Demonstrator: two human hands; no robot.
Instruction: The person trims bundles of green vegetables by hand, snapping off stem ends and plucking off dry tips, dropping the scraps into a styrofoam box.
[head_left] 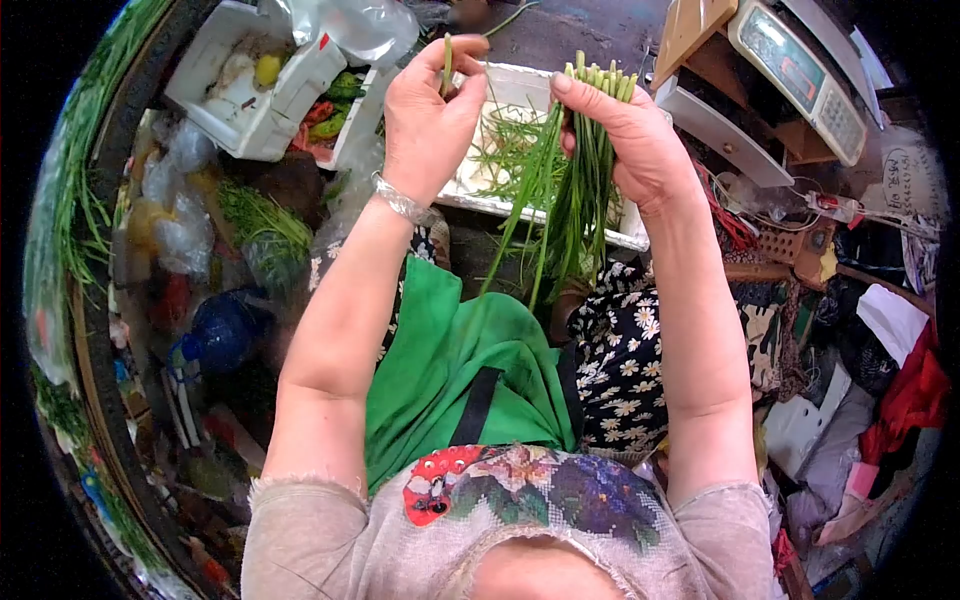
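A bundle of long green stems (593,180) hangs from my right hand (625,125), its pale cut ends pointing up between thumb and fingers. My left hand (435,115) is raised to the left of the bundle, with a short piece of green stem (447,66) pinched between thumb and fingers. Below and between both hands lies a white foam box (628,228) with loose green stalks (515,150) in it. The lower ends of the bundle hang over the near edge of this box.
A scale (790,75) stands at the upper right beside a wooden drawer unit (728,135). At upper left is another white foam box (235,125) holding a yellow item (268,69). Bagged greens (265,225) and a blue container (225,330) lie at left. Green cloth (470,350) covers my lap.
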